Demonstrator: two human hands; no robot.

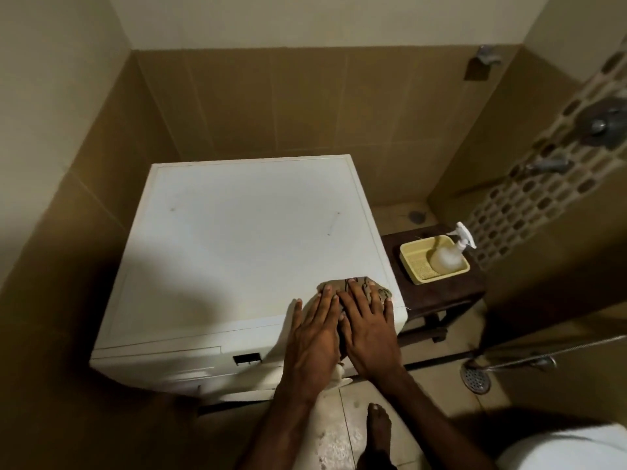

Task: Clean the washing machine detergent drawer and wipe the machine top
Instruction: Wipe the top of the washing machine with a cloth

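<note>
Hands, left (314,337) and right (368,329), flat on patterned cloth (356,285) atop smooth machine top (244,232)

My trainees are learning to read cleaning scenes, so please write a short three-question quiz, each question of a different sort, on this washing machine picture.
1. True or false: both hands lie flat on the cloth at the front right corner of the machine top.
2. Multiple choice: where does the spray bottle stand? A) on the machine top; B) in the yellow tray on the dark stool; C) on the floor.
3. Fill in: the stool stands to the ____ of the machine.

Key
1. True: the left hand and the right hand press on it with straight fingers.
2. B.
3. Right.
</note>
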